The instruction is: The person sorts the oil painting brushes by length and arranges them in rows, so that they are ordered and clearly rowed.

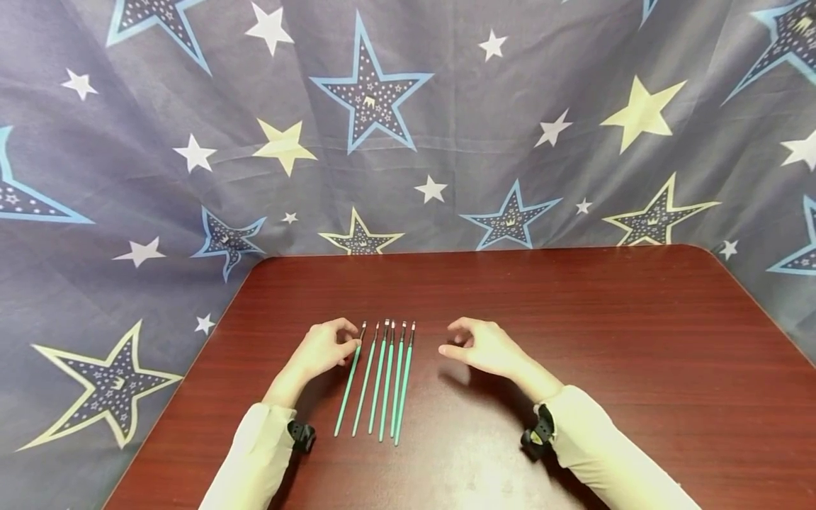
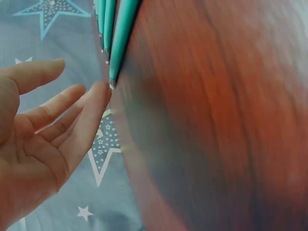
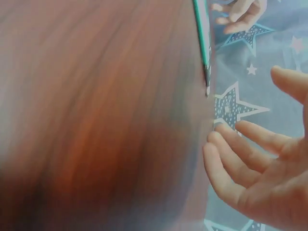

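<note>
Several thin paintbrushes (image 1: 388, 375) with turquoise handles lie side by side on the table, bristle ends pointing away from me. My left hand (image 1: 324, 348) is at the upper part of the leftmost brush (image 1: 347, 397), fingers loosely bent and thumb overlapping it in the head view. In the left wrist view that hand (image 2: 53, 130) shows spread fingers with nothing between them. To the right of the rightmost brush (image 1: 404, 386), apart from it, my right hand (image 1: 487, 347) hovers over the table with relaxed fingers. Its palm (image 3: 269, 173) holds nothing in the right wrist view.
The reddish-brown wooden table (image 1: 605, 333) has rounded far corners. Behind it and along the left hangs a grey cloth (image 1: 446, 106) printed with stars. Black wrist straps with devices (image 1: 301, 433) sit at both cuffs of the light sleeves (image 1: 251, 453).
</note>
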`<act>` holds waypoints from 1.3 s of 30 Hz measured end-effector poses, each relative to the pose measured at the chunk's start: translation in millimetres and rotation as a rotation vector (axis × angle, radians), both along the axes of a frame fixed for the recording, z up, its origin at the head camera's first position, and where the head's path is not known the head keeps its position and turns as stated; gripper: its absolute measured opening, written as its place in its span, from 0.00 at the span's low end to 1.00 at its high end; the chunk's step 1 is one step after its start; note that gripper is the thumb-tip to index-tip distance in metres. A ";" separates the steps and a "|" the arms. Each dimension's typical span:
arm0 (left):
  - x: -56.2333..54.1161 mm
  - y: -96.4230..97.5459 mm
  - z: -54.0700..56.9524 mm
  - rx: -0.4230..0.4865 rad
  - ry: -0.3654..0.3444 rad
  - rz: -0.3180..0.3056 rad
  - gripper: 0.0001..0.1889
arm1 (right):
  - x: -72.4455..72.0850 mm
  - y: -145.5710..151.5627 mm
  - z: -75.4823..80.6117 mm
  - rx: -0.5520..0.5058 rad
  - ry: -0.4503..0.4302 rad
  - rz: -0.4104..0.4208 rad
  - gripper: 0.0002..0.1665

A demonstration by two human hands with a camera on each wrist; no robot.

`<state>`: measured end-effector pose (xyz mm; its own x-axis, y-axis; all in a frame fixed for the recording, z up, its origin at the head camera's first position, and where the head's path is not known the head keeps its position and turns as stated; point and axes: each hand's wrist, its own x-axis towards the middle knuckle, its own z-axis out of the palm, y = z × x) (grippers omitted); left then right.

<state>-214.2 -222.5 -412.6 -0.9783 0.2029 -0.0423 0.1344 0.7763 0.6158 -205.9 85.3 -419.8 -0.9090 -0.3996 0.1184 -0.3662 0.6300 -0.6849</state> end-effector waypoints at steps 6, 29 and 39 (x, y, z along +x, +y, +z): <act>0.6 -0.6 -2.8 0.086 -0.088 0.043 0.13 | 4.4 -20.8 0.1 -0.070 -0.083 -0.002 0.25; 8.5 -1.8 -6.6 0.259 -0.310 0.035 0.23 | 13.0 -74.5 -18.3 -0.287 -0.374 -0.088 0.25; 8.9 4.6 -2.9 0.241 -0.309 0.018 0.25 | 10.0 -83.8 -16.1 -0.196 -0.362 -0.171 0.27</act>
<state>-205.2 -217.9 -415.5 -0.9304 0.2254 -0.2890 -0.0987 0.6052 0.7900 -195.9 1.5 -435.9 -0.9569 -0.2412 -0.1615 0.0179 0.5063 -0.8622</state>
